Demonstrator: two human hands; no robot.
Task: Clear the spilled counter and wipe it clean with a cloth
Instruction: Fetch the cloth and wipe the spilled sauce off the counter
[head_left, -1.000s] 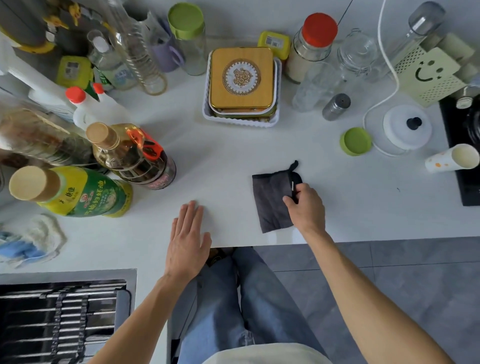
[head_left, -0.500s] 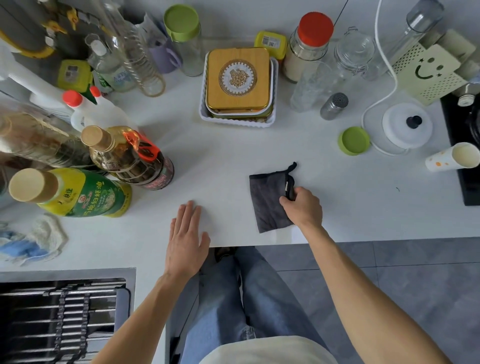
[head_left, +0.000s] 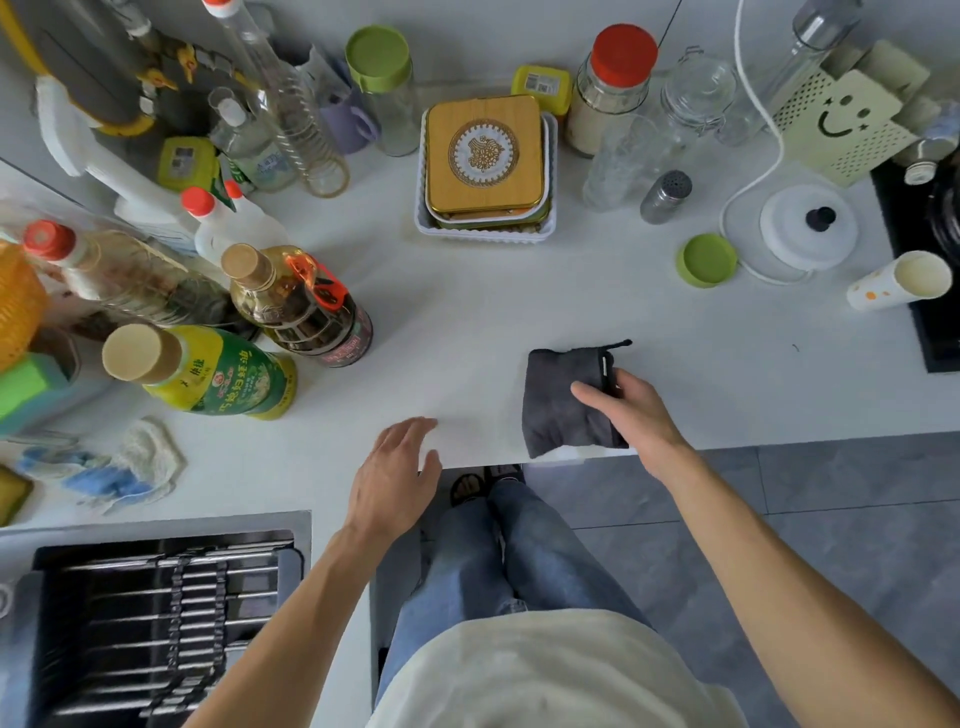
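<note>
The white counter (head_left: 467, 322) fills most of the view, its back and left crowded with bottles and jars, while the stretch in front of the gold tin (head_left: 485, 153) lies bare. Nearer the person than the tin, at the counter's front lip, sits the folded dark cloth (head_left: 558, 405), one corner just over the edge. The right hand (head_left: 631, 415) rests on the cloth's right side with thumb and fingers curled onto the fabric, grasping it. To the left of the cloth the left hand (head_left: 395, 467) hovers at the counter edge, fingers loosely bent and holding nothing; whether it touches the surface is hard to tell. Well to the right of the tin a paper cup (head_left: 901, 280) lies on its side, and between the two sits a loose green lid (head_left: 706, 260). This looks like the wiping step. The next move calls for pressing the cloth flat and sweeping it across the bare stretch, steering clear of the tipped cup.
</note>
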